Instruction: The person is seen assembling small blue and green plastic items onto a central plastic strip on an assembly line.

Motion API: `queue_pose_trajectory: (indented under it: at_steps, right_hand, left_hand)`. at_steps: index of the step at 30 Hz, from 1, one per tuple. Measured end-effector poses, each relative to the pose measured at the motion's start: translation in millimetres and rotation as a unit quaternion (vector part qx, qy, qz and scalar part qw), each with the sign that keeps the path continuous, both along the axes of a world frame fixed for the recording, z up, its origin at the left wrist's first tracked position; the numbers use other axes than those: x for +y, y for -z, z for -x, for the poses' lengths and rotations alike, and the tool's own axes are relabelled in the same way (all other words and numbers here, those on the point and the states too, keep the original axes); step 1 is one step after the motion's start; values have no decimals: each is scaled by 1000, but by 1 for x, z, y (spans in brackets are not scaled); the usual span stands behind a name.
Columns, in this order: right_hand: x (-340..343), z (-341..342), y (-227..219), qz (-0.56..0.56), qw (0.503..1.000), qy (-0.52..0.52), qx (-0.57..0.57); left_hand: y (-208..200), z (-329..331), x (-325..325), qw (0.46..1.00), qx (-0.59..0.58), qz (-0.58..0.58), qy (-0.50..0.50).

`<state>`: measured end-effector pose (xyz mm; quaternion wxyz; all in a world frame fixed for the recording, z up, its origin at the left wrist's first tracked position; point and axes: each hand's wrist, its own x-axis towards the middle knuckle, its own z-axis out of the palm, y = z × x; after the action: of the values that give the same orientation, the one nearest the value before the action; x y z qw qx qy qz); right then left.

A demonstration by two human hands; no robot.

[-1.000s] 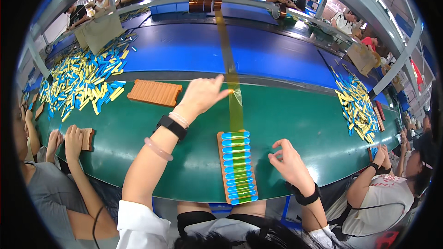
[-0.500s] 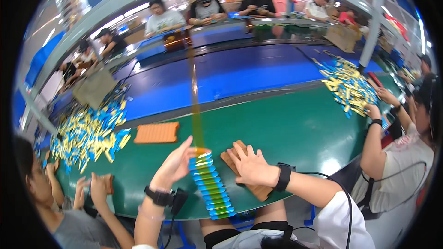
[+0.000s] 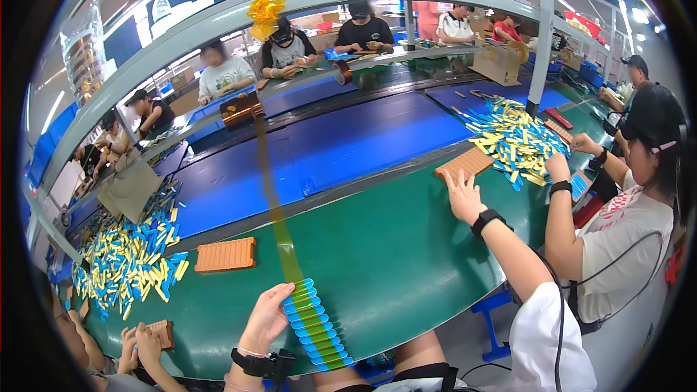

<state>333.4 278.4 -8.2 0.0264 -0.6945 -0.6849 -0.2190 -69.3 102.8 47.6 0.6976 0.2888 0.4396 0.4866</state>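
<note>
My left hand (image 3: pixel 267 317) pinches the upper left edge of a row of blue flat pieces (image 3: pixel 316 327) joined side by side by clear amber tape. From that row the tape (image 3: pixel 270 196) runs up over the table to an amber roll (image 3: pixel 241 110) on the rail. My right hand (image 3: pixel 466 198) reaches far right with its fingers stretched apart. Its fingertips touch the near edge of an orange-brown grooved block (image 3: pixel 465 164), which lies beside a heap of blue and yellow pieces (image 3: pixel 519 141).
A second grooved block (image 3: pixel 226 255) lies left of the tape, near another heap of blue and yellow pieces (image 3: pixel 131 265). The green tabletop (image 3: pixel 377 247) curves around me, with a blue belt (image 3: pixel 363 138) beyond. Co-workers sit on both sides and across.
My right hand has carried the grooved block from beside the taped row to the right-hand heap. My left hand now pinches the row's edge. The view has swung rightward.
</note>
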Motion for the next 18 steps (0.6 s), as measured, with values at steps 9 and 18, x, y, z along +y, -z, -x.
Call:
queue_pose_trajectory:
  at_steps: [9, 18]
  right_hand:
    - [-103, 194, -63, 422, 606, -309, 599]
    - [-127, 219, -83, 403, 467, -315, 721]
  left_hand:
    - [-5, -14, -8, 994, 74, -60, -50]
    - [-28, -35, -16, 982, 84, -136, -98]
